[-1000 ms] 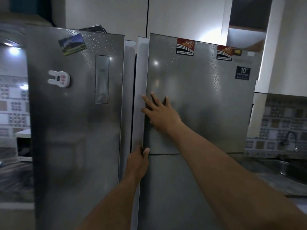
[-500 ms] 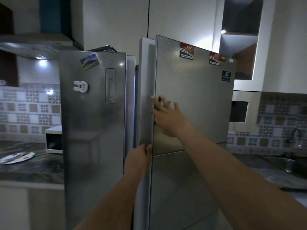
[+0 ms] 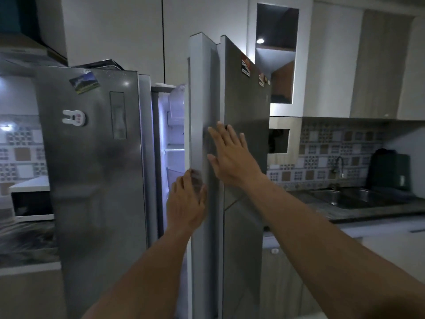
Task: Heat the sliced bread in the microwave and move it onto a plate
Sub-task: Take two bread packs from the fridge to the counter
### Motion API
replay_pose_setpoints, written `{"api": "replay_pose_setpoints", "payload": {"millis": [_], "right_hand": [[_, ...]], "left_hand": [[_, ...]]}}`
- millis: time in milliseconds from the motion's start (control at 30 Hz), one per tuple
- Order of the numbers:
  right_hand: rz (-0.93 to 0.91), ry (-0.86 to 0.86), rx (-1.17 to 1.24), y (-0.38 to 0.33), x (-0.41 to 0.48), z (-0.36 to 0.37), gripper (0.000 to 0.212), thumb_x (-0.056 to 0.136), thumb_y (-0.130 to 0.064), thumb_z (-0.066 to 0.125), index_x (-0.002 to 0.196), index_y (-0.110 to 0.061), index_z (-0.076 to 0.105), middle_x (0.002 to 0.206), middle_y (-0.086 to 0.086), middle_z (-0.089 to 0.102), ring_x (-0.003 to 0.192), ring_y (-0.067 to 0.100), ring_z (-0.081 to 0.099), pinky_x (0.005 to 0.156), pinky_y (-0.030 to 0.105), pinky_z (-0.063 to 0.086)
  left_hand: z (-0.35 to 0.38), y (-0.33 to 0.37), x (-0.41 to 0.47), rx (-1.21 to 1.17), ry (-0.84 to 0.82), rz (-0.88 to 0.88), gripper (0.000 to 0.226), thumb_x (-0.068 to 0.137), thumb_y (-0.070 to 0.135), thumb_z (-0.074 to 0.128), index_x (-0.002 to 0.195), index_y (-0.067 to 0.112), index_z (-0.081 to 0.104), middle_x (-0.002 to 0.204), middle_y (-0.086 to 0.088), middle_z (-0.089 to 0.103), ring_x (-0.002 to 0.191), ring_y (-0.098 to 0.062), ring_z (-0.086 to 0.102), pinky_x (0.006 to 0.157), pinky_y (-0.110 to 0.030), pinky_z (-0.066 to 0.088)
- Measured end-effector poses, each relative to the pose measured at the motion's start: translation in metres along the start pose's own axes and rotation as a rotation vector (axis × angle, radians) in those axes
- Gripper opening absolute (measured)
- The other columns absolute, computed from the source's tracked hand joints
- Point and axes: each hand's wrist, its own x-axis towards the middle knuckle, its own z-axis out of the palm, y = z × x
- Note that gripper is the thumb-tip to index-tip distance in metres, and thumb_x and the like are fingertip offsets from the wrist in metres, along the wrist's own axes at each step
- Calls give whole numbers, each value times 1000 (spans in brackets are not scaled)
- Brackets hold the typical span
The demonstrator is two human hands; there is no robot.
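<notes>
Left hand (image 3: 186, 200) low on the right fridge door (image 3: 246, 107), fingers curled round its free edge, thumb on the outer side. That is the hand gripping. The frame is a little blurred there, but the wrap round the edge reads clearly enough. Right hand (image 3: 232, 155) just above it, fingers straight and spread, laid flat on the door near the same edge, holding nothing.

The door stands ajar, and cold white light shows through the gap, with shelves (image 3: 175, 148) and a door bin visible inside. No sliced bread in view yet: if it is in there, the door hides it. No plate to be seen either.

My read: this is the fetching step, right at the start of the job. To do it well, let the gripping hand do the pulling along the door's arc, and use the flat hand only to steady and guide. The door wants to go wide enough to show the shelves fully before anyone reaches in. After that, one hand should come free for the bread.

Further out, the left fridge door (image 3: 92, 169) is closed. Past it, the microwave (image 3: 32, 201) sits on the counter (image 3: 25, 240), near its back edge. The sink (image 3: 358, 196) lies well off to the right.
</notes>
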Motion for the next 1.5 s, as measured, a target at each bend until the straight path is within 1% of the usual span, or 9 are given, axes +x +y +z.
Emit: {"api": "replay_pose_setpoints", "payload": {"millis": [200,333,433,567,700,867,1133,1333,1500], "right_hand": [[200,100,26,-14,-24,-10,74,104,-39,34,157,-19,-13,165,9,-16,150,28,-20,119,56,-10],[295,130,26,-12,-42,-22,81,103,-42,36,155,-14,-19,164,9,-20,150,26,-20,119,60,-5],[314,115,-51,-6,-54,-27,89,100,-46,45,155,-20,-21,161,11,-27,149,31,-22,117,63,-5],[419,94,-169,3,-70,-35,100,95,-44,55,153,-26,-24,157,14,-34,147,34,-24,116,64,-5],[515,87,-215,9,-86,-48,94,98,-32,51,154,-20,-24,158,18,-31,148,35,-22,116,63,-7],[560,-26,-394,15,-108,-49,94,94,-25,52,155,-16,-19,157,20,-31,146,39,-25,114,61,-10],[635,-286,-343,35,-142,-43,60,104,-34,33,158,-20,10,160,19,-25,148,34,-24,118,61,-5],[691,-360,-277,75,-173,-56,57,105,-36,28,156,-16,11,166,8,-9,151,31,-10,117,62,3],[744,-383,-188,121,-189,-79,62,104,-47,26,156,-17,12,166,4,1,152,31,1,117,59,9]], "left_hand": [[-9,10,-3,-52,-2,74,58,100,55,29,141,17,46,131,-10,54,121,-29,49,97,-45,42],[-11,2,5,57,-112,35,52,103,38,41,149,14,40,153,-21,36,140,-39,33,110,-53,34],[-5,-2,11,81,-218,38,52,105,39,38,152,17,36,160,-21,25,147,-38,22,120,-53,23],[3,1,7,-7,-240,108,48,105,36,41,149,18,42,158,-21,31,144,-40,29,119,-54,25],[12,11,0,-46,-162,233,47,100,39,37,137,18,57,140,-18,53,131,-39,44,112,-55,33],[22,36,-6,-120,-166,325,47,98,41,34,128,20,63,127,-13,61,122,-37,50,104,-54,40],[39,76,-20,-261,-270,340,38,104,32,41,134,15,58,139,-13,54,129,-34,48,109,-49,38],[62,118,-30,-320,-305,363,43,102,36,36,132,14,59,139,-13,55,129,-33,50,109,-48,39],[87,148,-37,-324,-351,311,52,101,43,32,142,17,51,150,-11,46,138,-31,43,114,-48,35]]}}
